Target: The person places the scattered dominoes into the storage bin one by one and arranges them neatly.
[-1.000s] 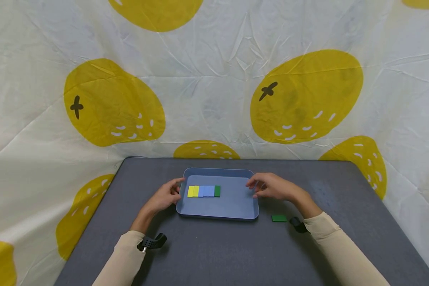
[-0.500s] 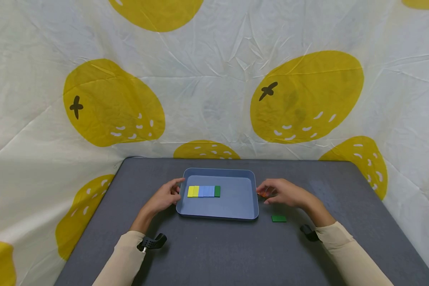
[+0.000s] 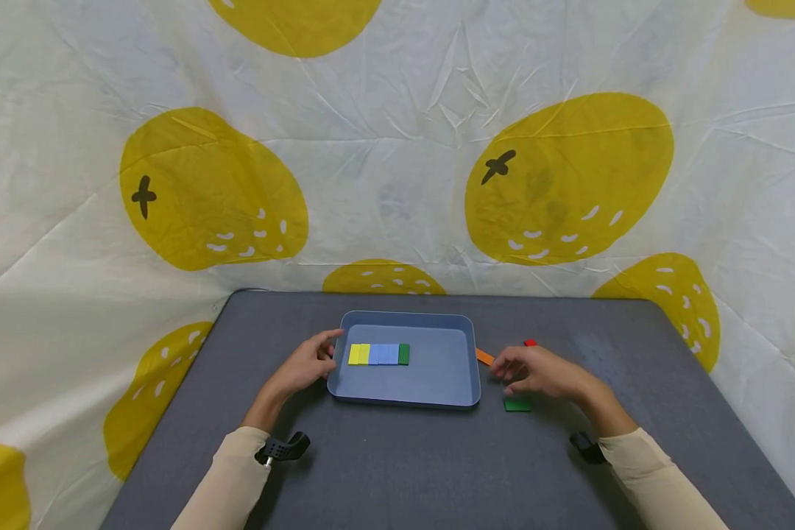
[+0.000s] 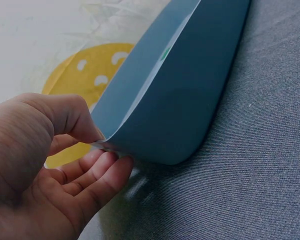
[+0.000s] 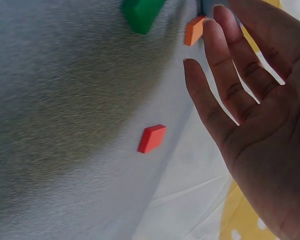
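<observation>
A blue-grey tray (image 3: 437,368) lies on the dark table. Inside it, yellow tiles (image 3: 358,355), blue tiles (image 3: 383,355) and a green tile (image 3: 404,355) form a row. At the tray's left side my left hand (image 3: 302,364) pinches the rim (image 4: 140,97), fingers on both sides of the wall. My right hand (image 3: 542,370), holding nothing, hovers right of the tray with its fingers loosely spread. Around it lie an orange tile (image 3: 484,357) against the tray's right side, a red tile (image 5: 152,138) behind the hand, and a loose green tile (image 3: 517,405) partly beneath it.
The grey table (image 3: 397,471) ends at the back against a white cloth (image 3: 397,206) printed with yellow lemons. Both forearms, in beige sleeves with black wrist devices, come in from the front edge.
My right hand has drawn back from over the tray's right edge, rightward and toward me. The orange and red tiles have come into sight. The left hand stays put.
</observation>
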Tool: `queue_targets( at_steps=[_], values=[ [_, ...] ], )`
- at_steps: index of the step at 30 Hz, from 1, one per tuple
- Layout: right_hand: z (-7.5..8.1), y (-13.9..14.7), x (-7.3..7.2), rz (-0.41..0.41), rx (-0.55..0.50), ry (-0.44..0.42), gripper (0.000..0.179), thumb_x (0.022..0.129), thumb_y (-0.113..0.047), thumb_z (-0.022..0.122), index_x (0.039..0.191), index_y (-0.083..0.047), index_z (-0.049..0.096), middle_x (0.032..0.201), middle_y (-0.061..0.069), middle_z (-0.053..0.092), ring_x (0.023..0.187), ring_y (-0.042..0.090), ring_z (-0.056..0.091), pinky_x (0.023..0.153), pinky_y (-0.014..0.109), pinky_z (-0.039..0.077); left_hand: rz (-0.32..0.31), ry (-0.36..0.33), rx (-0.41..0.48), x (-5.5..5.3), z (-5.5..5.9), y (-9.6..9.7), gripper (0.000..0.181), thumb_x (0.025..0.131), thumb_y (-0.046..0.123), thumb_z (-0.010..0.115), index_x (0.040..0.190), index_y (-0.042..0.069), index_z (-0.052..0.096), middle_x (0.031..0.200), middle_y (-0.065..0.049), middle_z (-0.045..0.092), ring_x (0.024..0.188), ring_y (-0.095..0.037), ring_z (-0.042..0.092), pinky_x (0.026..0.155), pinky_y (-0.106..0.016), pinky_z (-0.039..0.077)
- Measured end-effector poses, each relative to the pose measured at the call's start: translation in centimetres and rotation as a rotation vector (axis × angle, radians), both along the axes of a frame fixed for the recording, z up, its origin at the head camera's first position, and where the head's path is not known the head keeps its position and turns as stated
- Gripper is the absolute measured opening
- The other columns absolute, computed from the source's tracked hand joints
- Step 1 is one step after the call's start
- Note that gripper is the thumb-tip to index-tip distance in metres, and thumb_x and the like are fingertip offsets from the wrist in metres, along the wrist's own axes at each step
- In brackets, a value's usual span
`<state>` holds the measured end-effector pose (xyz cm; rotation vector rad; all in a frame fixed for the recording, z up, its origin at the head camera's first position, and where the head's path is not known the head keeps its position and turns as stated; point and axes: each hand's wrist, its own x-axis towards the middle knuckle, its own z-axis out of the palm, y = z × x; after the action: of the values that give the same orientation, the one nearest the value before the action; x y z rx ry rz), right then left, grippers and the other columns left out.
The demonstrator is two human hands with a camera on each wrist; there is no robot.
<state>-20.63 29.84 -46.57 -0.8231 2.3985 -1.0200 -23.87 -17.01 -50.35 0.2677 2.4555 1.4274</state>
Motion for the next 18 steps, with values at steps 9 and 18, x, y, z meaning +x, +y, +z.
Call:
queue_targets(
  at_steps=[9, 18],
  values=[
    [-0.9, 0.8, 0.7, -0.011, 0.003, -0.042, 0.036, 0.084, -0.01, 0.081, 0.117, -0.002, 0.068, 0.113, 0.012, 0.069, 0.1, 0.031, 0.065, 0.09, 0.043, 0.055, 0.002, -0.002, -0.009, 0.0, -0.1, 0.0, 0.066, 0.088, -0.001, 0.06, 0.152, 0.008, 0.046, 0.106, -0.015, 0.052, 0.086, -0.024, 0.053, 0.068, -0.035, 0.053],
    [-1.5, 1.8, 1.3, 0.005, 0.015, -0.041, 0.036, 0.083, -0.01, 0.082, 0.116, -0.004, 0.069, 0.11, 0.008, 0.069, 0.095, 0.023, 0.065, 0.085, 0.033, 0.055, 0.01, -0.009, -0.019, -0.1, -0.2, 0.0, 0.066, 0.088, -0.001, 0.06, 0.151, 0.01, 0.047, 0.107, -0.015, 0.052, 0.087, -0.025, 0.053, 0.069, -0.035, 0.053]
  ],
)
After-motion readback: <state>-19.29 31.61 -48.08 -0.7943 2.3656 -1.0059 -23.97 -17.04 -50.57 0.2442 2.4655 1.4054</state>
